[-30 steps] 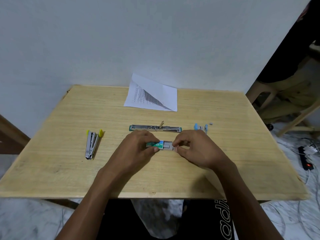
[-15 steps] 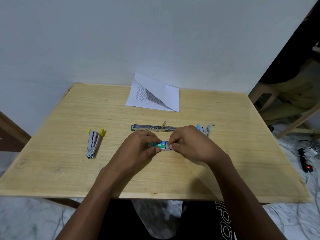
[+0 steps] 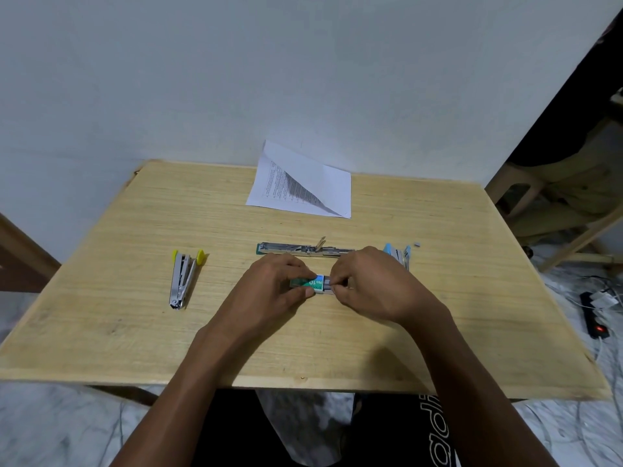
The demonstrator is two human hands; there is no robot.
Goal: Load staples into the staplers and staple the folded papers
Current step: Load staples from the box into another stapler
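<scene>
Mid-bench, the left grip (image 3: 273,288) is clamped round a small green card staple box (image 3: 310,283) — the right grip (image 3: 374,284) pinches the grey inner tray (image 3: 326,284) at its open end. Just behind lies a long metal stapler (image 3: 303,249), opened flat; the folded printed paper (image 3: 303,183) sits at the far edge of the pale wooden bench (image 3: 472,298).

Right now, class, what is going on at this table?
A person's left hand grips a green staple box while the right hand pinches its inner tray, partly slid out. A green stapler lies opened flat behind the hands, a yellow stapler left, a blue stapler right. The folded paper lies untouched near the wall.
</scene>
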